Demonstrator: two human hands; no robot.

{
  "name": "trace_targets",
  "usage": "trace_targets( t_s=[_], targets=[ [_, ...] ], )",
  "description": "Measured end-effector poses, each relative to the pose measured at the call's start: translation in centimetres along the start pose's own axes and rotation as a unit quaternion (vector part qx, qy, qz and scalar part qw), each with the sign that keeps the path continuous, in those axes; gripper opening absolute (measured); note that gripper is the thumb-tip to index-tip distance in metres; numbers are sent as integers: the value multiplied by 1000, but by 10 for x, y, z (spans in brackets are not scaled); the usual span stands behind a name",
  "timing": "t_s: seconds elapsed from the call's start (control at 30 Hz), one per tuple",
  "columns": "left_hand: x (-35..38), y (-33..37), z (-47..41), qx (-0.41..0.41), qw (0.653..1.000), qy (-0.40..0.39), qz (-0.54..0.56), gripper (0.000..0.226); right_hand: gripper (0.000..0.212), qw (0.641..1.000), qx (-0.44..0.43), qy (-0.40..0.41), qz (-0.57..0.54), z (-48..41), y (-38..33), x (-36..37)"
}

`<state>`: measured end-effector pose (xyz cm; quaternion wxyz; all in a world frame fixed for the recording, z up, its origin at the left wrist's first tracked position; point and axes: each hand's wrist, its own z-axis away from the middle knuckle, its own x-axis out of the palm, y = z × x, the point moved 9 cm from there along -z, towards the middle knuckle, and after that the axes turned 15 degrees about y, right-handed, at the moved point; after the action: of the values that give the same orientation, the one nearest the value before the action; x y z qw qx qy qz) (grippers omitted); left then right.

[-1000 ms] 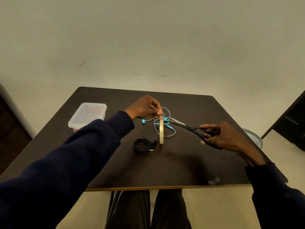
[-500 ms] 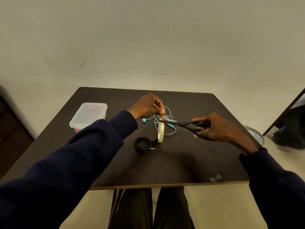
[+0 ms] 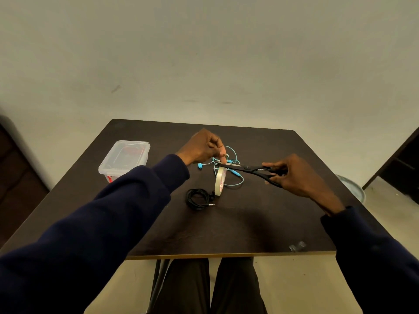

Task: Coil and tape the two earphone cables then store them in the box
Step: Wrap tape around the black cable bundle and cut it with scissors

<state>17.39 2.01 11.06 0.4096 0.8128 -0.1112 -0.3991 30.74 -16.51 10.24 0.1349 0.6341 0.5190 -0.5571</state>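
Since a second earlier, the right hand [image 3: 297, 175] had been drawn in leftward and the black-handled scissors [image 3: 249, 168] carried with it, so that the blade tips were brought right up under the fingertips of the left hand [image 3: 200, 147]. The tape roll [image 3: 219, 182] was left in much the same spot.

Nearest, a small grey scrap [image 3: 297, 246] was seen by the front right edge of the dark table [image 3: 249, 223]. Further in, the black earphone cable [image 3: 197, 198] was found already coiled, flat on the table, its plug pointed right, just left of the tape roll's lower edge. The cream tape roll was stood on edge, slightly tilted, directly below the left fingertips. Reddish print was visible inside its core but could not be read.

The scissor handles were gripped by the right hand's curled fingers and thumb, the wrist raised above the table and the blades nearly closed. The roll's free end was pinched between the left thumb and forefinger, the other fingers curled in, the dark-sleeved arm stretched forward. The blue earphone cable [image 3: 235, 172] was spread in loose loops behind and under the blades, uncoiled.

Far left, well apart from both hands, the clear plastic box [image 3: 127, 155] was set with its lid on; a red patch on it was illegible.
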Motion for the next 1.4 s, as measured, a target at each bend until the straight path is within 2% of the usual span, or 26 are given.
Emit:
trace_targets(
  t_s=[0.17,0.47,0.8,0.97,1.13,1.3,1.4],
  targets=[
    [-7,-1,0,-23,998,23,58,15,36,1000,4,14,-15,0,-1,2],
    [-26,-14,19,-13,991,93,90,12,32,999,6,28,-33,-4,0,12],
    [-52,-58,41,-113,973,170,107,13,43,994,52,-20,-94,12,0,77],
    [-58,-76,50,-141,969,164,120,12,46,988,97,20,-120,18,19,79],
    [-52,-90,54,-152,968,148,134,11,44,975,164,131,-67,30,75,49],
    [-46,-96,56,-166,964,152,141,11,40,968,174,180,27,30,117,24],
    [-44,-99,60,-173,962,157,144,14,35,967,176,164,82,21,133,21]
  ],
)
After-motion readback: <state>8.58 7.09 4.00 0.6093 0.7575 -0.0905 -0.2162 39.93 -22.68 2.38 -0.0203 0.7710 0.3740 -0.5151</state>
